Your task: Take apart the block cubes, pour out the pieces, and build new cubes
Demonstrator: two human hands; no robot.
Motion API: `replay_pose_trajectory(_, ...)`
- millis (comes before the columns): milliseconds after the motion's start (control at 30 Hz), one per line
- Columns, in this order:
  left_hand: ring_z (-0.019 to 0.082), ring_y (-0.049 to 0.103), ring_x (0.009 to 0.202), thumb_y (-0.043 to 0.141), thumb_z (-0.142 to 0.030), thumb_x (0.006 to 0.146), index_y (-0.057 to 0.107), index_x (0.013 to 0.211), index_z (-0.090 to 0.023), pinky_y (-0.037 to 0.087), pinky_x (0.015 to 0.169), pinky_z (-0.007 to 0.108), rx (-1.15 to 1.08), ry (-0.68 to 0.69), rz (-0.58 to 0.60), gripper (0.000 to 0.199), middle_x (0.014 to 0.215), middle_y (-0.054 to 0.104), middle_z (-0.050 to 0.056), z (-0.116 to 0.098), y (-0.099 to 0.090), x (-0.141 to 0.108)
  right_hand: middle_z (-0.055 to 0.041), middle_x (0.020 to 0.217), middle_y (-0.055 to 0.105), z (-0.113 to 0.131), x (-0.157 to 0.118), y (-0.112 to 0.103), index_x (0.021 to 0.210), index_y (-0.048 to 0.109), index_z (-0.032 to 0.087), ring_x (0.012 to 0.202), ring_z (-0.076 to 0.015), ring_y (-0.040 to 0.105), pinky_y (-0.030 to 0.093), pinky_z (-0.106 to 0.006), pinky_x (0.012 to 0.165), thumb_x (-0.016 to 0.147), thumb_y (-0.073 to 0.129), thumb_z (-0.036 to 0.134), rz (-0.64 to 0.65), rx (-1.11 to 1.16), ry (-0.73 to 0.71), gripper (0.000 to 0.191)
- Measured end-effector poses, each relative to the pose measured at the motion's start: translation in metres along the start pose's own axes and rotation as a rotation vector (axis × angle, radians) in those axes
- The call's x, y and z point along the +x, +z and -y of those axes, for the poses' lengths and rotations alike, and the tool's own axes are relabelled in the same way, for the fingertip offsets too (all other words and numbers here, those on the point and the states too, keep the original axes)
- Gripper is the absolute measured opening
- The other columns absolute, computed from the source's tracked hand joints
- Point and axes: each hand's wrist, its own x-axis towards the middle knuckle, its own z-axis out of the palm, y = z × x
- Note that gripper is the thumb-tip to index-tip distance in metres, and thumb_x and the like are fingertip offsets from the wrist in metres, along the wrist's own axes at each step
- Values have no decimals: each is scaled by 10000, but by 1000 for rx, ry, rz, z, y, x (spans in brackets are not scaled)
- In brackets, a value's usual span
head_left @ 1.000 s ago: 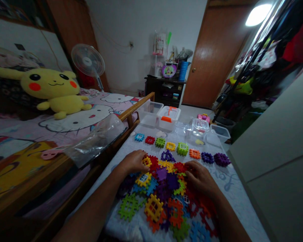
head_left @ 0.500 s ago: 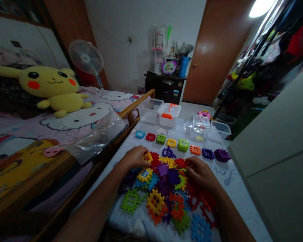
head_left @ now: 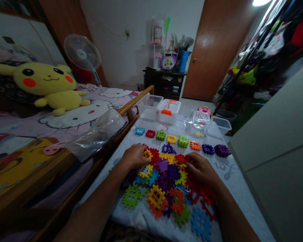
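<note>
A heap of interlocking plastic building blocks (head_left: 164, 183) in several colours covers the near part of the cloth-covered table. My left hand (head_left: 133, 157) is at the heap's far left edge, thumb and fingers closed on a yellow building block (head_left: 147, 154). Over the right side of the heap rests my right hand (head_left: 202, 168), thumb and fingers apart beside red blocks (head_left: 181, 158). A yellow block with a white window (head_left: 145, 171) lies below my left hand. Behind the heap sits a purple triangular assembly (head_left: 168, 148).
Beyond the heap runs a row of joined blocks, from a blue one (head_left: 139, 131) to a purple one (head_left: 222, 150). Clear plastic boxes (head_left: 150, 107) stand at the table's far end, one lidded with orange clips (head_left: 168, 111). A wooden bed rail (head_left: 133, 104) borders the left side.
The view has shifted slightly. Both hands stay nearly in place at the heap, and the blocks look almost unchanged.
</note>
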Motion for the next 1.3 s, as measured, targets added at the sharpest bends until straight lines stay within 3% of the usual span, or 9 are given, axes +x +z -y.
replay_pose_trajectory(200,255,644,864,664,-484,685,658,835,-217,429,650,310,20,15,-21,306,922,697,72,2,5,5,-81,951,661,-1,0,0,972,645,188,855,-220,631,489,-357,769,822,526,271,0,-15,0,208)
replay_pose_trajectory(367,255,652,853,689,-458,681,684,873,-205,452,672,317,34,75,-35,318,923,708,73,0,-6,6,-93,978,663,-1,0,0,991,645,181,884,-222,635,492,-357,792,834,522,269,19,-20,4,218)
replay_pose_trajectory(533,261,642,936,673,-456,726,693,977,-171,475,817,345,48,256,-176,381,975,703,85,-18,-33,20,-100,1004,661,-1,0,0,1009,647,173,917,-228,631,488,-370,823,833,524,250,30,-23,15,228)
replay_pose_trajectory(667,278,621,1014,714,-433,692,690,1046,-155,457,899,373,90,446,-274,450,1047,692,90,-42,-49,57,-93,1006,665,-2,0,1,1013,648,183,939,-228,622,482,-374,844,838,529,245,24,-25,5,220)
replay_pose_trajectory(800,288,615,1033,732,-451,685,694,1062,-171,456,884,381,169,560,-209,471,1100,681,100,-64,-50,102,-91,994,660,-2,0,1,1002,649,182,940,-229,619,482,-377,847,845,534,240,21,-36,4,204)
replay_pose_trajectory(933,295,628,997,733,-518,685,719,1016,-176,465,842,365,259,584,-108,476,1062,689,109,-80,-42,133,-94,1014,662,-2,0,1,1014,656,183,937,-224,624,489,-366,838,843,537,223,30,-36,13,212)
replay_pose_trajectory(1100,302,622,1025,743,-557,655,729,1019,-193,461,846,354,290,550,-23,514,1087,690,112,-90,-29,146,-99,1010,660,-1,0,0,1017,651,180,951,-234,619,486,-380,867,834,551,218,33,-48,13,212)
replay_pose_trajectory(1300,294,629,1008,751,-444,655,733,1030,-196,472,816,346,292,520,19,450,1106,692,111,-93,-23,150,-88,990,657,0,0,0,989,644,193,926,-224,617,488,-370,849,834,553,219,25,-42,13,182)
